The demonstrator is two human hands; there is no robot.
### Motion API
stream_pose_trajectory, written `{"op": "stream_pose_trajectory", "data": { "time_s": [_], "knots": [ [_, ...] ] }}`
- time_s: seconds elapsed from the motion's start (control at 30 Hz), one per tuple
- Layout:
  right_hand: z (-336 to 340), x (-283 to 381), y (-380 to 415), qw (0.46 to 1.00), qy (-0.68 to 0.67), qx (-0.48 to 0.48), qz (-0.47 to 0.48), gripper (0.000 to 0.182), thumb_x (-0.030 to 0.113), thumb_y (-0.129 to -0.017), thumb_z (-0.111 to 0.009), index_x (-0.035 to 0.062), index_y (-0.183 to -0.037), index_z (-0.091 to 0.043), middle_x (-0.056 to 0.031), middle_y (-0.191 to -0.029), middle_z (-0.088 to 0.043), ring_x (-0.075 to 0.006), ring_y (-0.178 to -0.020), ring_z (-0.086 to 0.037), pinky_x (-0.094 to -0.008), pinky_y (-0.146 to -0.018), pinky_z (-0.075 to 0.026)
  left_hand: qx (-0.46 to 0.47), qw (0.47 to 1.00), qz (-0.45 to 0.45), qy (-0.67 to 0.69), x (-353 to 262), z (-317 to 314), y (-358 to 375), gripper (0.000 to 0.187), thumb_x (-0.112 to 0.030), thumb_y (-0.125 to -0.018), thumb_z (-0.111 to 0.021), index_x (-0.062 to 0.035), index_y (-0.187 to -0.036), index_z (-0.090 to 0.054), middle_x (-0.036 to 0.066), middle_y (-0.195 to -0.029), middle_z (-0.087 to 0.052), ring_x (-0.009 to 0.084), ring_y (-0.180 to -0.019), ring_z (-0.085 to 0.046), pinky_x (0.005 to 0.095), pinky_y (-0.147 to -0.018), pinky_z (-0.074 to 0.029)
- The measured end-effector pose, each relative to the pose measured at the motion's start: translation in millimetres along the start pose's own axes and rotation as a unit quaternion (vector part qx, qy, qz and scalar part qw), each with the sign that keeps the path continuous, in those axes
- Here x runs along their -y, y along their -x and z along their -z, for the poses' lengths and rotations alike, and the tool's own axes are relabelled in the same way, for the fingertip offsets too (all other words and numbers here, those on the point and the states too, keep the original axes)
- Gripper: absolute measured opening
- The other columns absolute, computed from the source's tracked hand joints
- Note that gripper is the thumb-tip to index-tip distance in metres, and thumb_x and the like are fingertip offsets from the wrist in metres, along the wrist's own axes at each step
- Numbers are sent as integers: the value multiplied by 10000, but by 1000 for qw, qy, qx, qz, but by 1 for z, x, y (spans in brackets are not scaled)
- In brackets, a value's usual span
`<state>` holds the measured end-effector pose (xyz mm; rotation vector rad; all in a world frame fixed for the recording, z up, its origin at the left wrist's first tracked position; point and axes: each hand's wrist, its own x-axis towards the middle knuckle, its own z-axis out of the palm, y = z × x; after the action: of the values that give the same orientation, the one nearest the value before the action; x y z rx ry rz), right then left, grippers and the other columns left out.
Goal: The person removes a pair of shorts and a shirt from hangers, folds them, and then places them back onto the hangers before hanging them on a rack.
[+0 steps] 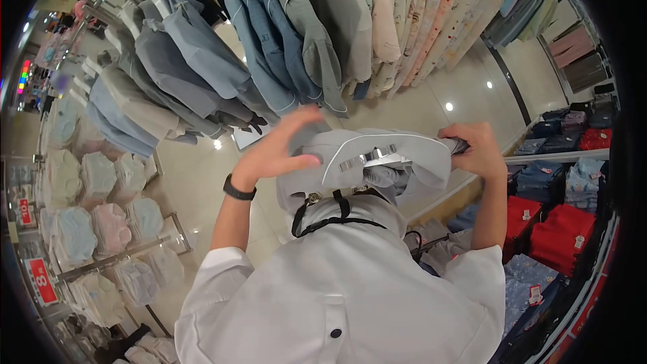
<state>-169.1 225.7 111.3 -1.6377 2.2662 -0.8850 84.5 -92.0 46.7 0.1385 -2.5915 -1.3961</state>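
A folded light-grey garment with white piping (pixel 418 150) is held in front of my body at waist height. At its right end my right hand (pixel 476 148) is closed, with the fingers pinching the cloth. My left hand (pixel 286 146), with a dark band (pixel 239 187) on the wrist, is at the garment's left side. Its thumb is apart from the fingers, which are slightly blurred, and nothing shows in its grasp. A shiny silver strip (pixel 367 157) lies across the garment; I cannot make out what it is. Below it, a black strap (pixel 342 209) crosses my white shirt (pixel 323 283).
Racks of hanging clothes stand ahead, with blue-grey tops (pixel 202 47) and pale patterned garments (pixel 431 20). Packs of underwear (pixel 74 232) hang at the left beside a red price sign (pixel 42 281). Folded red clothes (pixel 563 237) and denim (pixel 539 182) fill shelves at the right.
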Motion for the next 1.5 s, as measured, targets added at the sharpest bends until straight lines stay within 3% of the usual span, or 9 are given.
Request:
{"op": "stream_pose_trajectory", "data": {
  "time_s": [0.17,0.43,0.57,0.7,0.83,0.93,1.0,1.23,1.5],
  "knots": [
    [2,-7,2,999,-2,-6,-36,284,64,-604,-747,49,-877,-669,-124,-705,-648,-289,-601,-633,-336,-590,-505,175,964,130,150,11,-12,1,451,-254,-784,-818,-3,-1119,-651,106,-1076,-698,206,-983,-653,318,-910,-493],
    [-18,-28,10,987,-6,-70,-144,356,245,-698,-765,-1,-914,-624,-192,-698,-596,-345,-613,-592,-366,-605,-483,-296,926,-55,-228,-26,17,22,309,-217,-718,-870,-29,-855,-667,78,-683,-584,212,-575,-529,291,-527,-426],
    [-21,-26,10,985,40,-76,-150,380,326,-728,-735,7,-900,-620,-203,-703,-583,-373,-620,-576,-381,-597,-470,-27,981,45,-188,-68,37,50,268,-205,-782,-823,-13,-771,-636,75,-580,-500,205,-541,-471,297,-501,-386],
    [-18,-27,3,984,39,-43,-165,369,351,-755,-708,18,-888,-621,-206,-717,-590,-408,-654,-574,-413,-580,-448,-111,944,252,-182,-55,46,52,299,-249,-764,-832,-26,-881,-671,108,-732,-601,246,-642,-558,305,-598,-455],
    [-17,-16,-12,993,39,7,-112,363,360,-768,-704,27,-890,-628,-208,-729,-596,-421,-685,-574,-427,-581,-439,-140,961,-96,-216,-93,15,7,587,-237,-763,-805,-52,-1273,-579,184,-1194,-626,332,-1089,-612,369,-926,-482],
    [-22,-12,-27,997,18,15,-71,322,335,-795,-689,33,-889,-629,-206,-687,-571,-424,-662,-555,-437,-579,-430,-127,942,-156,-269,-80,-31,-21,582,-225,-800,-783,-45,-1302,-551,191,-1099,-664,358,-998,-648,368,-872,-508],
    [-13,-1,-38,993,28,65,-94,337,342,-801,-706,45,-946,-640,-191,-753,-608,-407,-712,-579,-415,-618,-454,-47,982,141,-117,-62,-43,-31,550,-211,-832,-766,-20,-1298,-545,198,-995,-692,395,-899,-667,359,-827,-525],
    [-31,-56,-4,976,34,-214,-17,580,204,-777,-808,107,-1299,-575,-101,-1252,-624,-272,-1087,-612,-315,-925,-478,-192,980,55,4,-66,-17,-29,359,-195,-896,-709,-9,-1176,-583,187,-909,-722,311,-828,-727,349,-724,-535],
    [-25,-66,-7,974,14,-224,-4,258,28,-863,-692,57,-1120,-698,-116,-1023,-711,-263,-907,-679,-319,-815,-520,-159,981,63,-94,-73,4,-25,384,-194,-890,-711,-28,-1216,-596,177,-961,-713,371,-847,-686,358,-752,-526]
  ]
}}
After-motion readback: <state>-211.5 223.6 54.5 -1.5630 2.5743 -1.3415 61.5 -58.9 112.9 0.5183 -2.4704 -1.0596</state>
